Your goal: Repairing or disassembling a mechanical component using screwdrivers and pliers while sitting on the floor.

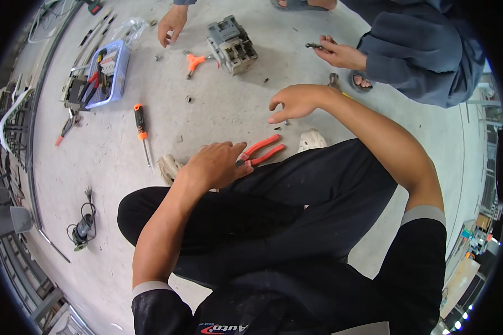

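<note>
My left hand [213, 163] is closed around the jaw end of red-handled pliers [269, 154], whose two handles spread out to the right. Above the floor, my right hand [297, 103] is empty, with a gap between its thumb and curled forefinger. Small dark bits lie just below those fingers. Beyond both hands sits a grey, boxy electrical unit [233, 46] with open slots. Beside it is an orange three-armed wrench [194, 62]. A co-worker's hand [342, 54] at the far right holds a small dark metal piece; another person's hand [172, 27] hovers left of the unit.
A blue-violet basket [120, 75] of tools stands at the far left. An orange-and-black screwdriver [141, 129] lies nearer, and a corded power tool [84, 228] sits at the left. A hammer [334, 81] rests partly behind my right forearm. Metal frames line the left side.
</note>
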The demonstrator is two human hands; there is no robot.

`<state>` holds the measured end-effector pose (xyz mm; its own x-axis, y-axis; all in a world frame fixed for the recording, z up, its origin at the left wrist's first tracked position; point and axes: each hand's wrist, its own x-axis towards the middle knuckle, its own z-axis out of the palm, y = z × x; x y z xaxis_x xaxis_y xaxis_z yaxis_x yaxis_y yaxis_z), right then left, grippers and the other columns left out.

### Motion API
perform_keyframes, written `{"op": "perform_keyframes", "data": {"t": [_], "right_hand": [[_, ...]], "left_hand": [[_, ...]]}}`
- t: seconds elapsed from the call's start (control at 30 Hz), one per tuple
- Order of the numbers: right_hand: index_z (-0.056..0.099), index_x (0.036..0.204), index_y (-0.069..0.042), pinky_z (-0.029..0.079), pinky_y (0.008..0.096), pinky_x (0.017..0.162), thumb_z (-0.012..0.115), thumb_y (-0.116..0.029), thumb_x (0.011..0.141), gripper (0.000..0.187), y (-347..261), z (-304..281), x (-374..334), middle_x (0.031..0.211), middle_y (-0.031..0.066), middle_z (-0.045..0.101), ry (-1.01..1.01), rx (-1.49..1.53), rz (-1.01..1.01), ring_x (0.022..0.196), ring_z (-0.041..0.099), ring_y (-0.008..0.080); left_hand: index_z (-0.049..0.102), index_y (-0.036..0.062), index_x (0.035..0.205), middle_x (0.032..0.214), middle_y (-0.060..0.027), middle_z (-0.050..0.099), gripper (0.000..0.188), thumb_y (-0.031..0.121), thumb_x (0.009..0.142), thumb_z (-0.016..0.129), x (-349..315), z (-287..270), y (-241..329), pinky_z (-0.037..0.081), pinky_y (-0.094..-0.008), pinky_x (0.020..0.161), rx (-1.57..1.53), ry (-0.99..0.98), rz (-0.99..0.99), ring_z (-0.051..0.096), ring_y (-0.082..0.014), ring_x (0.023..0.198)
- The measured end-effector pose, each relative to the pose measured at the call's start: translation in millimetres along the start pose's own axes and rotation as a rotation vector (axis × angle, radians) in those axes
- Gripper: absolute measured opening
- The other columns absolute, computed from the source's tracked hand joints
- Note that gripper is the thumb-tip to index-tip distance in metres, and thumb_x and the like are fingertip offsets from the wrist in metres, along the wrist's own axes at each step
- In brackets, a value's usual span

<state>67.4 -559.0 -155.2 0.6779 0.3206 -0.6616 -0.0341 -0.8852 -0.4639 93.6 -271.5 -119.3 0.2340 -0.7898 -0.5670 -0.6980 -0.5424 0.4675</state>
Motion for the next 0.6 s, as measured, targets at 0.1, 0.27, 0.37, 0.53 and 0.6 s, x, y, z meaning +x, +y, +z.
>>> {"op": "perform_keyframes", "data": {"t": [0.1, 0.27, 0.37, 0.53, 0.6], "right_hand": [[0.066, 0.127, -0.001, 0.053, 0.0418, 0.092, 0.063, -0.060, 0.091, 0.069, -2.5, -2.6, -0.5, 0.113, 0.0215, 0.073, 0.026, -0.005, 0.008, 0.107, 0.069, 0.0352], [0.069, 0.120, -0.001, 0.053, 0.0414, 0.090, 0.063, -0.060, 0.092, 0.065, -3.8, -2.4, 1.4, 0.111, 0.0201, 0.073, -0.013, -0.002, 0.017, 0.105, 0.069, 0.0343], [0.071, 0.115, -0.001, 0.054, 0.0414, 0.089, 0.062, -0.060, 0.092, 0.063, -4.5, -4.6, 0.4, 0.110, 0.0191, 0.073, -0.053, 0.010, 0.072, 0.102, 0.070, 0.0337], [0.071, 0.116, -0.002, 0.054, 0.0412, 0.089, 0.062, -0.059, 0.092, 0.062, -2.4, -2.5, 1.7, 0.110, 0.0199, 0.073, -0.025, 0.012, 0.037, 0.102, 0.070, 0.0334], [0.070, 0.119, -0.002, 0.054, 0.0412, 0.089, 0.063, -0.058, 0.092, 0.063, -2.2, -2.6, 1.5, 0.111, 0.0205, 0.073, -0.017, 0.007, 0.030, 0.103, 0.070, 0.0334]], "left_hand": [[0.051, 0.0029, 0.145, 0.127, -0.0237, 0.064, 0.064, 0.045, 0.098, 0.062, -1.3, -1.4, 0.5, 0.046, -0.0460, 0.103, -0.003, -0.001, -0.001, 0.060, -0.0402, 0.121], [0.051, 0.0031, 0.145, 0.126, -0.0235, 0.065, 0.063, 0.045, 0.098, 0.062, -2.2, -0.1, 1.8, 0.047, -0.0461, 0.103, -0.020, 0.010, -0.008, 0.060, -0.0401, 0.120], [0.051, 0.0033, 0.145, 0.126, -0.0235, 0.065, 0.064, 0.045, 0.098, 0.062, -2.0, -0.7, 1.8, 0.047, -0.0461, 0.103, -0.021, 0.004, -0.013, 0.060, -0.0401, 0.120], [0.051, 0.0036, 0.145, 0.126, -0.0235, 0.065, 0.064, 0.046, 0.098, 0.062, -1.5, -1.3, 1.7, 0.047, -0.0461, 0.102, -0.022, 0.000, -0.010, 0.061, -0.0401, 0.119], [0.051, 0.0037, 0.145, 0.126, -0.0235, 0.065, 0.064, 0.046, 0.098, 0.062, -1.4, -2.2, 2.3, 0.047, -0.0462, 0.102, -0.018, -0.007, -0.010, 0.061, -0.0401, 0.119]]}}
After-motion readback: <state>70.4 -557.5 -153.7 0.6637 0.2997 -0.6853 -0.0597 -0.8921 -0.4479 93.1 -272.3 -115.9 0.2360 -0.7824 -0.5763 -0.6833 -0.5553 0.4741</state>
